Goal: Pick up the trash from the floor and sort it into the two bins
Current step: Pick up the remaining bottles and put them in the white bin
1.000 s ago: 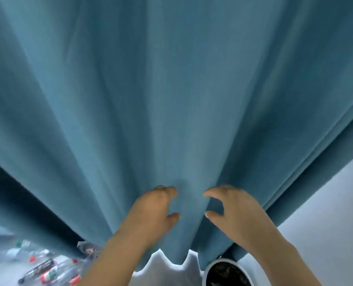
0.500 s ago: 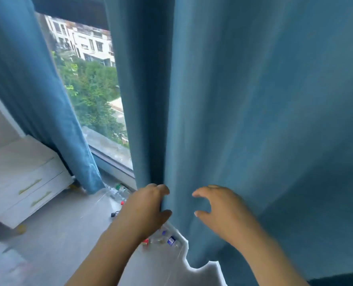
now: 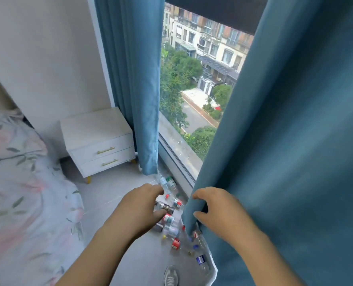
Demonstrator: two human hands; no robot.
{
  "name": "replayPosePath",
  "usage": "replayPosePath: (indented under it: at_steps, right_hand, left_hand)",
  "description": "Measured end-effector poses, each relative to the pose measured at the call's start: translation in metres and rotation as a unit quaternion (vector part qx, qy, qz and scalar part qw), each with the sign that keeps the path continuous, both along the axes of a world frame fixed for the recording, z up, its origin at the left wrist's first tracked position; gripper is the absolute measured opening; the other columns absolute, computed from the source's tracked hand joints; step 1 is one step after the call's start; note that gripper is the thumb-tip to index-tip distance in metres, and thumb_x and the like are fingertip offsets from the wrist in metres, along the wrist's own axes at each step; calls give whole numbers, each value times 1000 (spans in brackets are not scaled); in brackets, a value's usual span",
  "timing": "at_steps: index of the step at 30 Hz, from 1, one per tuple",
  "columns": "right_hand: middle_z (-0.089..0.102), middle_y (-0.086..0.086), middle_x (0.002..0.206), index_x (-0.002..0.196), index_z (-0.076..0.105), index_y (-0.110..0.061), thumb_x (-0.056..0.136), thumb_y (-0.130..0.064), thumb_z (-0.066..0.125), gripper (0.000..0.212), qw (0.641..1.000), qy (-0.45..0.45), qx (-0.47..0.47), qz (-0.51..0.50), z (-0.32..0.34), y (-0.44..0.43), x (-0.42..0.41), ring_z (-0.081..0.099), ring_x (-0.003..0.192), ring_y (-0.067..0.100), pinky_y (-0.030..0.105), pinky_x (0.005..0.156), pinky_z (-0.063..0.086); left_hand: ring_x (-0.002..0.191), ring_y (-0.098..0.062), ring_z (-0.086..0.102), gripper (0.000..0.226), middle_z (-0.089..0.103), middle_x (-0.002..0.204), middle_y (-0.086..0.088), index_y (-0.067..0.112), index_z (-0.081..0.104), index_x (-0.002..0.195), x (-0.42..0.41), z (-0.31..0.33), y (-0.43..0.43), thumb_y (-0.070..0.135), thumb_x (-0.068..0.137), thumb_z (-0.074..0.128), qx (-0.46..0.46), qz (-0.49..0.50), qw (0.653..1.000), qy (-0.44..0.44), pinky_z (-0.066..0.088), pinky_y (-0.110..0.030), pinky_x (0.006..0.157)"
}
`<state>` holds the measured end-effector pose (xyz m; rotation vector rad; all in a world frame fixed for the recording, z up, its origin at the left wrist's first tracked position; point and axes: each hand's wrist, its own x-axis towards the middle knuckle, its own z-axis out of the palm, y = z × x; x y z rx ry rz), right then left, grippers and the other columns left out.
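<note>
The trash (image 3: 167, 215), mostly plastic bottles and loose caps, lies scattered on the floor (image 3: 113, 193) along its edge under the window (image 3: 192, 79). It runs from the hem of the left curtain (image 3: 134, 79) to under the hem of the right curtain (image 3: 285, 141). A second ago that right curtain filled your whole view; now it is drawn aside and the litter is mostly uncovered. Your left grip (image 3: 139, 209), at the curtain's edge half a second ago, now hangs above the bottles with loosely curled fingers and holds nothing. Your right grip (image 3: 217, 209) has its fingers and thumb curled round the right curtain's edge. Your shoe (image 3: 171, 275) shows near the lowest bottles. Toward the floor's far left corner stand a white nightstand (image 3: 97, 139) and a bed (image 3: 16, 182) with floral bedding.
</note>
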<state>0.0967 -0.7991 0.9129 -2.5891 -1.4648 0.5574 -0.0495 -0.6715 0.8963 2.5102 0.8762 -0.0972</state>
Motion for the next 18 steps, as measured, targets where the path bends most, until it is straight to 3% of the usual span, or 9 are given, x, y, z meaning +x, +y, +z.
replayPosePath:
  at_steps: [6,10,14,18]
  right_hand:
    - [55,-11,129,127,55,-30,89,-24,57,39,997,26,4,70,-26,79,51,52,118,14,27,95,44]
    - [57,-11,123,128,54,-31,89,-25,56,39,995,20,0,101,-61,132,87,54,112,14,27,90,47]
    - [60,-8,118,124,55,-30,87,-26,54,37,994,7,5,105,-105,187,111,57,105,15,27,84,49]
    - [61,-6,123,128,56,-25,87,-21,55,41,996,-1,11,94,-154,234,129,57,112,15,25,85,45]
  left_hand:
    - [118,-14,50,42,52,130,8,29,47,130,31,-19,55,40,90,55,-11,65,997,30,41,-26,98]
    - [117,-16,51,43,52,130,5,26,47,131,58,-42,95,37,90,55,-21,97,994,47,42,-29,98]
    - [117,-18,51,43,52,130,2,24,47,131,79,-77,142,35,91,54,-13,116,991,63,42,-31,97]
    - [116,-21,51,41,53,128,0,21,48,130,95,-127,184,33,91,54,-9,126,989,73,43,-32,96]
